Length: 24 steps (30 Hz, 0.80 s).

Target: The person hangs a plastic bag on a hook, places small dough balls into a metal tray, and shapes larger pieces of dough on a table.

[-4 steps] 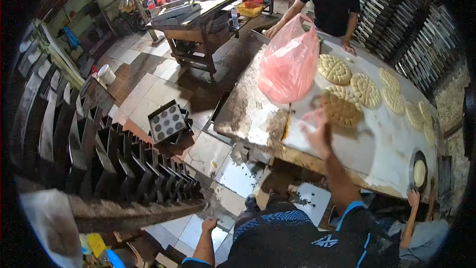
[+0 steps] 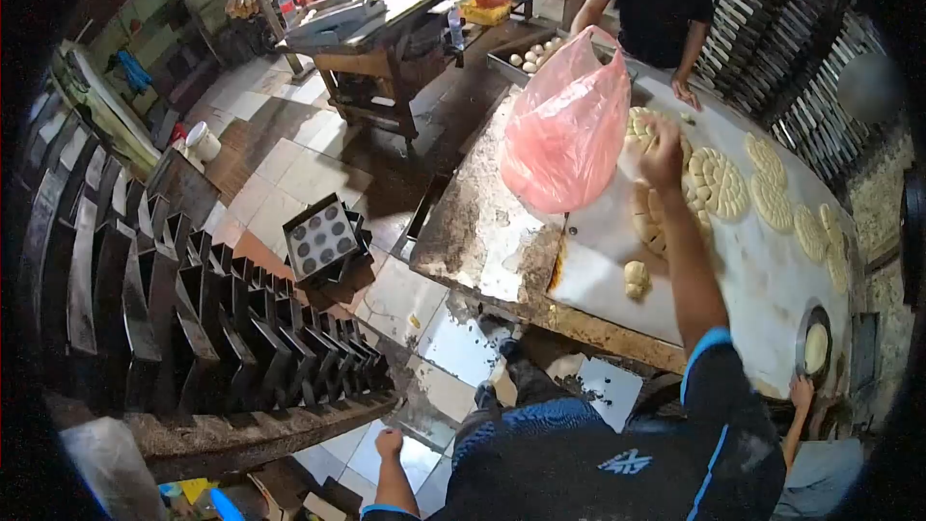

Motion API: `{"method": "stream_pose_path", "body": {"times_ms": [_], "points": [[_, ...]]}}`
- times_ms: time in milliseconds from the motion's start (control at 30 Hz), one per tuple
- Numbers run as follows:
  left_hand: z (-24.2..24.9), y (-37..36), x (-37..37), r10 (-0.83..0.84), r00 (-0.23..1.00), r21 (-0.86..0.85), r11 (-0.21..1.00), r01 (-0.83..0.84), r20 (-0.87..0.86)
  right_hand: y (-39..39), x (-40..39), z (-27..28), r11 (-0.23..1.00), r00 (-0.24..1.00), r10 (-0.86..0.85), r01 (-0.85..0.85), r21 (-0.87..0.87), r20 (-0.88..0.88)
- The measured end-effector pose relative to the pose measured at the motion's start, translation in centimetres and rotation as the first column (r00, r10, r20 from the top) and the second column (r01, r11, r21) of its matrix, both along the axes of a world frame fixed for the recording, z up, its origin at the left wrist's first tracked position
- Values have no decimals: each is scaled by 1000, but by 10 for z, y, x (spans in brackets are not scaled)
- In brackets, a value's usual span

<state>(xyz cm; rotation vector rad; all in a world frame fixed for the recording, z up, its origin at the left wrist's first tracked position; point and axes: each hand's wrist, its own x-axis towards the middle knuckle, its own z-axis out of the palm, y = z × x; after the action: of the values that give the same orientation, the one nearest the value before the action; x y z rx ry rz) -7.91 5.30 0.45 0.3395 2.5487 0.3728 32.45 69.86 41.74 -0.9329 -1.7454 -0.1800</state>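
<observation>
My right hand (image 2: 662,156) reaches over the table among scored rounds of dough, its fingers curled together; what they hold, if anything, is hidden. Just beyond it lies one dough round (image 2: 639,132), and another round (image 2: 716,183) is to its right. A small lump of dough (image 2: 637,280) rests nearer the table's front edge. The pink plastic bag (image 2: 562,125) stands left of my right hand. Low over the floor, away from the table, my left hand (image 2: 389,442) hangs with its fingers curled in and nothing visible in them.
A person in black (image 2: 651,5) stands across the table (image 2: 733,314), beside a tray of dough balls (image 2: 531,56). Another person's hand (image 2: 801,393) touches a round pan (image 2: 816,347) at right. Stacked metal trays (image 2: 193,299) fill the left. A muffin tray (image 2: 321,239) lies low beyond them.
My right hand has moved away from me across the table, and its fingers have closed. A small dough lump now shows near the front edge. The person in black has drawn a hand back from the tray.
</observation>
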Motion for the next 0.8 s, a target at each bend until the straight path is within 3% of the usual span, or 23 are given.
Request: {"method": "stream_pose_path", "body": {"times_ms": [33, 67, 100, 133, 200, 233, 267, 300, 367, 400, 433, 467, 500, 567, 633, 667, 700, 767, 800], "points": [[11, -6, 18, 46, 999, 3, 999, -46, -23, 48, 20, 15, 984, 993, 33, -13, -179, 114], [24, -12, 37, 179, 983, 48, 983, -177, -29, 95, 29, 12, 983, 990, -49, 72, -172, 132], [40, -9, 43, 311, 949, 109, 946, -304, -50, 124, 21, 22, 926, 966, -176, 228, -302, 190], [46, -7, 52, 325, 944, 98, 943, -319, -55, 161, 20, 23, 924, 985, -23, 87, -373, 172], [46, -19, 62, 401, 915, 161, 907, -388, -52, 211, 11, 35, 668, 955, 247, -43, -743, 166], [55, -22, 75, 336, 937, 56, 942, -332, -97, 229, 6, 35, 605, 889, 332, 57, -794, 316], [50, -29, 85, 340, 934, -1, 940, -343, -109, 237, -1, 28, 593, 890, 343, 44, -804, 302], [44, -35, 98, 346, 931, -60, 933, -354, -112, 245, -9, 23, 881, 844, 197, 70, -469, 498], [56, -33, 124, 408, 912, -136, 902, -409, -38, 257, -27, 26, 998, 788, -1, 36, -44, 616], [57, -37, 142, 465, 884, -208, 869, -448, 37, 255, -37, 34, 953, 882, 276, -201, -225, 382], [56, -38, 155, 484, 874, -222, 858, -463, 44, 251, -48, 41, 826, 859, 504, -452, -336, 85], [51, -44, 165, 482, 873, -324, 840, -436, 74, 247, -58, 44, 722, 766, 642, -617, -313, -30], [39, -55, 174, 479, 871, -421, 816, -395, 110, 230, -66, 55, 710, 757, 653, -625, -326, -29], [52, -57, 191, 439, 888, -462, 822, -335, 137, 188, -71, 79, 594, 742, 668, -584, -554, -66], [135, -8, 201, 365, 922, -415, 865, -283, 132, 160, -69, 94, 455, 704, 695, -587, -669, -145], [184, 22, 201, 322, 939, -394, 883, -254, 118, 135, -66, 112, 490, 689, 714, -618, -615, -123], [196, 25, 201, 358, 927, -332, 893, -304, 112, 113, -63, 125, 522, 672, 735, -649, -554, -94], [204, 24, 208, 438, 891, -193, 890, -412, 120, 84, -56, 140, 635, 745, 657, -629, -449, -115], [171, -7, 212, 494, 861, -172, 864, -472, 123, 65, -53, 152, 601, 719, 674, -668, -440, -171]]}}
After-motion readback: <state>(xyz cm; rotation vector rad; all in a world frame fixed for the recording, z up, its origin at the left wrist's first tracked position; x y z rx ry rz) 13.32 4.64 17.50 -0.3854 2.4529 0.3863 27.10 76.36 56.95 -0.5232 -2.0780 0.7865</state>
